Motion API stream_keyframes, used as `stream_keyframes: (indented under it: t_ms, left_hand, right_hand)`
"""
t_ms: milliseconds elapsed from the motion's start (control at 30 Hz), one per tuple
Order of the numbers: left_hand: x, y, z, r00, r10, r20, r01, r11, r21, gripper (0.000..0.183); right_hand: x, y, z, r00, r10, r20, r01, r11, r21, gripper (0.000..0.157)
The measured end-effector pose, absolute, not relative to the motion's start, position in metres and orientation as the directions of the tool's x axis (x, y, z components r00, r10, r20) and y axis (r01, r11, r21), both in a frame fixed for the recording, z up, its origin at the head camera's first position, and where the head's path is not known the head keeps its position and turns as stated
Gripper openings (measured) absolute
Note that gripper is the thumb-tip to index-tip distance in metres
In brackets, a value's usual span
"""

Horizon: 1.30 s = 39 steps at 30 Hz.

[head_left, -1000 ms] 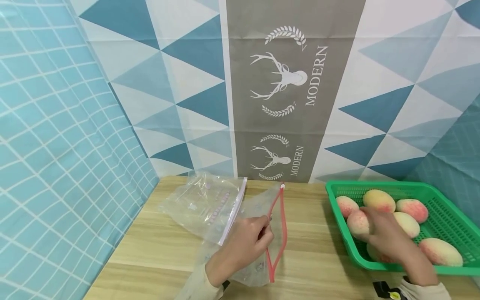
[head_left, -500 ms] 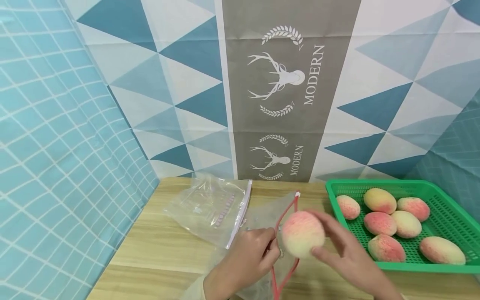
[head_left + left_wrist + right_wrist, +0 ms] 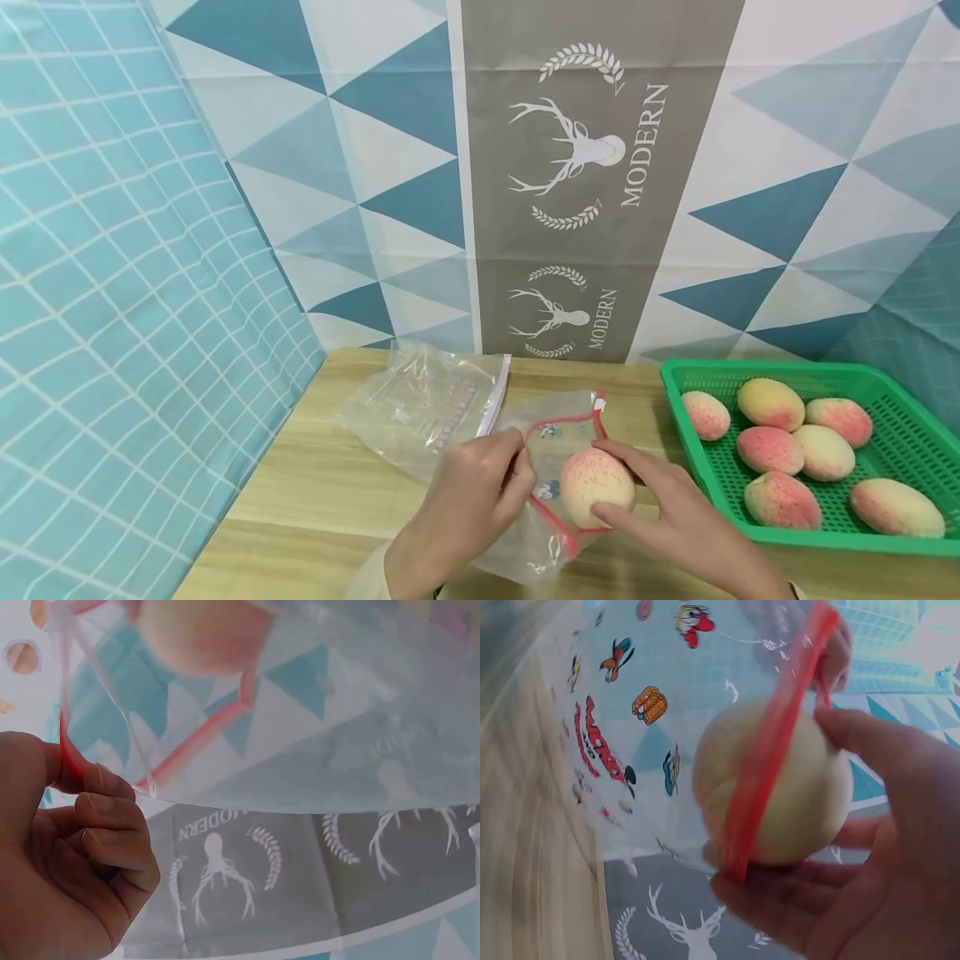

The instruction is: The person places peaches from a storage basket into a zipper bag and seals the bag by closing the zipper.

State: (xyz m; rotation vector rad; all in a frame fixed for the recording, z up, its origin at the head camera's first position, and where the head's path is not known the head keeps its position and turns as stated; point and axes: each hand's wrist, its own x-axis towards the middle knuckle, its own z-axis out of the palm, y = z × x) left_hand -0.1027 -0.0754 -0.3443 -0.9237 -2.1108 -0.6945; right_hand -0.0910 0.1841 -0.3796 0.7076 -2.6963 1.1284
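Peach (image 3: 597, 487): held in the right fingers, at the mouth of the clear bag (image 3: 528, 546). The right-hand camera shows the red strip (image 3: 553, 518) crossing its face; how much of the peach is past the strip I cannot tell.

Right hand (image 3: 675, 517): curled round the peach, thumb on the near face, fingers on the far side. Left hand (image 3: 472, 492): thumb and fingers clamped on the strip's left edge, drawing that lip aside.

Technique, my judgement: a firm left pinch matters most — the film looks limp and would likely fold inward if let go. Best to lead with the peach's free side, lower the wrist, and release only once the fruit clears the strip — otherwise a knuckle could drag the lip along. The white slider (image 3: 599, 404), just beyond the right fingertips, might snag.

Farther out: a second bag (image 3: 420, 408) lies beyond the left fingers, to their left; a green basket (image 3: 765, 367) with seven more peaches (image 3: 772, 404) sits right of the right fingers. Wooden table (image 3: 300, 500) underneath.
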Motion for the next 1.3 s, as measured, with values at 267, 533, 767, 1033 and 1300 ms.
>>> stream_keyframes:
  t_ms: [267,533,767,1033,1300]
  left_hand:
    - [-0.099,-0.073,-0.344,-0.463,0.416,0.783,0.781,0.609,0.139,0.022]
    - [-0.098,-0.072,-0.348,-0.475,0.425,0.771,0.781,0.607,0.147,0.023]
    - [-0.095,-0.070,-0.347,-0.468,0.427,0.774,0.794,0.588,0.155,0.024]
    - [-0.095,-0.071,-0.345,-0.474,0.440,0.763,0.795,0.586,0.157,0.021]
    - [-0.094,-0.070,-0.346,-0.457,0.441,0.772,0.797,0.589,0.136,0.020]
  right_hand:
    - [-0.094,0.182,-0.381,-0.935,-0.296,0.195,-0.353,0.720,-0.597,0.071]
    - [-0.093,0.183,-0.387,-0.915,-0.389,0.110,-0.374,0.714,-0.592,0.075]
    - [-0.093,0.183,-0.388,-0.866,-0.486,0.121,-0.457,0.667,-0.589,0.076]
    - [-0.096,0.188,-0.387,-0.879,-0.472,0.072,-0.421,0.694,-0.584,0.084]
    - [-0.096,0.187,-0.392,-0.869,-0.490,0.066,-0.429,0.681,-0.594,0.087]
